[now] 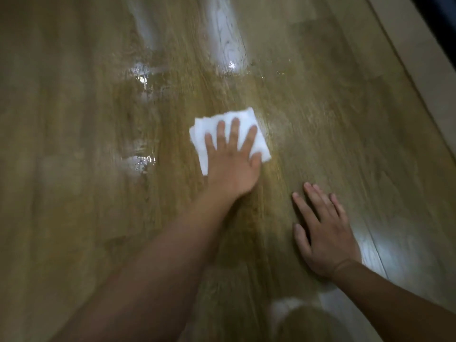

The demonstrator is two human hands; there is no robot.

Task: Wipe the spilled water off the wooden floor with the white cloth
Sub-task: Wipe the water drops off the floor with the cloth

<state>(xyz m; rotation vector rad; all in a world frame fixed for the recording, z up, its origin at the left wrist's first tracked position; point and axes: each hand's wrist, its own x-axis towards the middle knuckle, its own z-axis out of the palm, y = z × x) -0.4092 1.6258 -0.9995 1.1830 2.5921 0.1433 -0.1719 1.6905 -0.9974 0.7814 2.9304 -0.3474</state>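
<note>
Well, from my remote seat I see the left hand [232, 166] laid flat on top of the white cloth [237, 115], fingers [234, 129] straight and spread, the thumb out along the cloth's right side; it presses down on the cloth and does not grasp it. The cloth is folded into a rough square and lies on the wooden floor [74, 169] near the middle of the view, its far edge and left corner showing bare beyond the fingertips. The spilled water [143, 161] glints in a patch just left of the cloth, apart from it, and I make out more wet shine farther away, up and to the left, with scattered droplets [256, 66] beyond the cloth's far side. Two pale streaks of reflected light [224, 33] run across the boards at the top. The right hand [323, 233] rests palm down on the floor to the right of the left forearm and nearer to me, fingers straight and close together, holding nothing, well apart from the cloth. A light strip [419, 58] borders the floor along the upper right. The whole picture is somewhat blurred, so I cannot tell how far the wet film reaches under the cloth.
</note>
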